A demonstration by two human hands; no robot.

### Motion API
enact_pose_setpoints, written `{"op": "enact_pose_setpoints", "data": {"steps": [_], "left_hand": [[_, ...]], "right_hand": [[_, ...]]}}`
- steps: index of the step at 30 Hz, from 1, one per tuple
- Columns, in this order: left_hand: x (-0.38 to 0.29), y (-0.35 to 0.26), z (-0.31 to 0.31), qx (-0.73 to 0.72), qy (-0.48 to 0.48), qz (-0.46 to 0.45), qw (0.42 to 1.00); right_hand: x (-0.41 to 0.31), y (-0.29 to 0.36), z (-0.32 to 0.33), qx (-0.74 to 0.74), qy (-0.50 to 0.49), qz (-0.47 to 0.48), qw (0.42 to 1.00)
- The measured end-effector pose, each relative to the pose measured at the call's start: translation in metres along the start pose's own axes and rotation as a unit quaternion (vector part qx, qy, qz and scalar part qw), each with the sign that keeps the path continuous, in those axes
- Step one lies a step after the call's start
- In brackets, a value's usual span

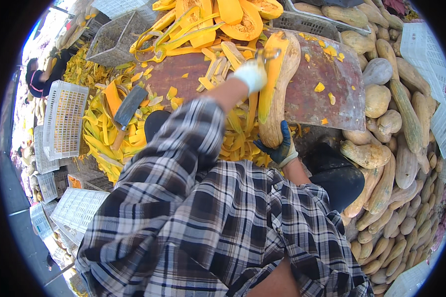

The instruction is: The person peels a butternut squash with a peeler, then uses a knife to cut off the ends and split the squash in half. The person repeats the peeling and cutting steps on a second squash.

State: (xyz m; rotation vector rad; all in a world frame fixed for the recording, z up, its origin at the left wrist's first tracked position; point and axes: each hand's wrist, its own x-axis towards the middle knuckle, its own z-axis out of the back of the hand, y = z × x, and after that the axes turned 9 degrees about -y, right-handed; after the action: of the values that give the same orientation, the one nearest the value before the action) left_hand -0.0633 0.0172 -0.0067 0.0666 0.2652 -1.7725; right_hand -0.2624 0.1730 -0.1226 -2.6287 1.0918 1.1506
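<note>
A long tan squash (286,78) stands on a slant against the worn reddish board (308,100), with a broad orange strip bared along its left side. My left hand (280,146), in a white glove with a dark blue palm, cups its lower end. In a white glove, my right hand (251,75) grips a peeler (270,55) at the squash's upper part; the hand is blurred. Peeled, halved squashes (241,22) with seeds showing lie at the top, with long peel strips (186,33) over them.
A cleaver (128,107) with a wooden handle rests on the peel heap (111,137) at left. Whole squashes (368,154) are piled at right. A grey crate (111,39) and a white plastic crate (65,118) stand at left, near another person (41,80).
</note>
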Motion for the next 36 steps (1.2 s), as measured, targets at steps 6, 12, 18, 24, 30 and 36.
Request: {"op": "enact_pose_setpoints", "data": {"steps": [6, 12, 18, 24, 30, 36], "left_hand": [[-0.193, -0.009, -0.088, -0.098, 0.094, -0.086, 0.987], [-0.164, 0.022, -0.049, -0.181, -0.133, -0.045, 0.973], [0.023, 0.029, -0.01, -0.07, -0.066, -0.023, 0.995], [-0.116, -0.032, -0.094, -0.129, -0.072, 0.039, 0.988], [-0.216, 0.008, -0.112, -0.175, 0.053, -0.114, 0.976], [-0.088, 0.002, -0.028, -0.272, -0.126, 0.091, 0.95]], "right_hand": [[0.005, -0.003, 0.007, 0.025, 0.065, 0.003, 0.998], [0.009, -0.002, 0.018, 0.025, 0.008, -0.002, 1.0], [0.008, 0.0, 0.015, 0.008, 0.016, 0.009, 1.0], [0.014, -0.003, 0.017, 0.024, 0.062, 0.011, 0.998], [0.016, -0.007, 0.008, 0.024, 0.046, -0.004, 0.999], [0.002, -0.008, -0.007, -0.071, -0.099, 0.042, 0.992]]}}
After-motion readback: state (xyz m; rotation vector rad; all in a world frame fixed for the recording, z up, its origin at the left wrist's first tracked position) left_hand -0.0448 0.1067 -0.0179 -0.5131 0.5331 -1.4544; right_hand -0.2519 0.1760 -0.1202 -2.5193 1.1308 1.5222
